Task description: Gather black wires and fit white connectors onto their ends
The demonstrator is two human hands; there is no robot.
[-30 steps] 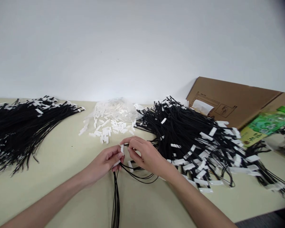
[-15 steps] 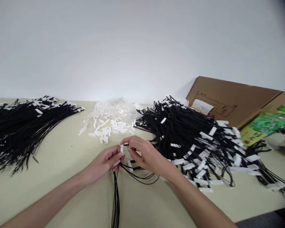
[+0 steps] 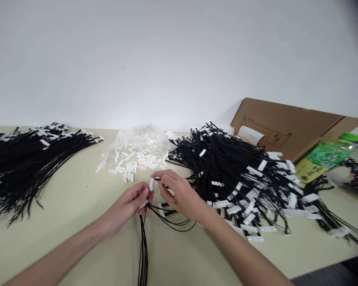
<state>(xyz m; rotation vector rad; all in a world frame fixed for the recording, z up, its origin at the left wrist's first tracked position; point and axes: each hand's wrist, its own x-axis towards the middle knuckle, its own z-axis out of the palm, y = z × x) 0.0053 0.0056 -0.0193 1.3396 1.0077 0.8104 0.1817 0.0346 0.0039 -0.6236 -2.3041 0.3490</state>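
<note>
The left hand (image 3: 128, 206) pinches a small white clip (image 3: 151, 184) and some black cords (image 3: 143, 246), just in front of the white clip pile (image 3: 131, 161), while the right hand (image 3: 180, 194) pinches a cord end, probably needing careful aim to push in.

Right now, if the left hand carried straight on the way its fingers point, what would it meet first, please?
Probably the right hand, almost touching it; the left hand pinches a small white clip between them. Depth is unclear.
</note>
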